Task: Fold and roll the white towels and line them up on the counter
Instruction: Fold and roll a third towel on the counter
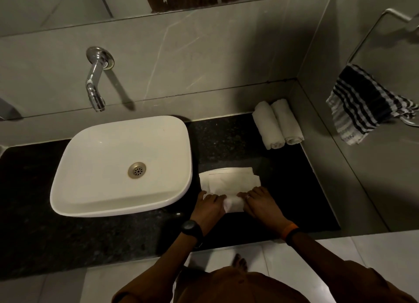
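overhead, a white towel (229, 185) lies folded flat on the black bench (226, 135) right of the sink (120, 166). left hand (210, 206) and right hand (260, 203) press its rolled near edge. two rolled towels (277, 125) sit touching in the far corner. no writing readable.

Brown garment (260, 289), black wristwatch (191, 228) left, orange-black band (291, 231) right, finger ring (248, 197)

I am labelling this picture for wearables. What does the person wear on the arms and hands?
The left wrist carries a black watch with a round face. The right wrist carries an orange band with a dark section. A thin ring sits on one finger of the right hand. The left hand shows no ring. Both forearms are bare; brown sleeves begin higher up.
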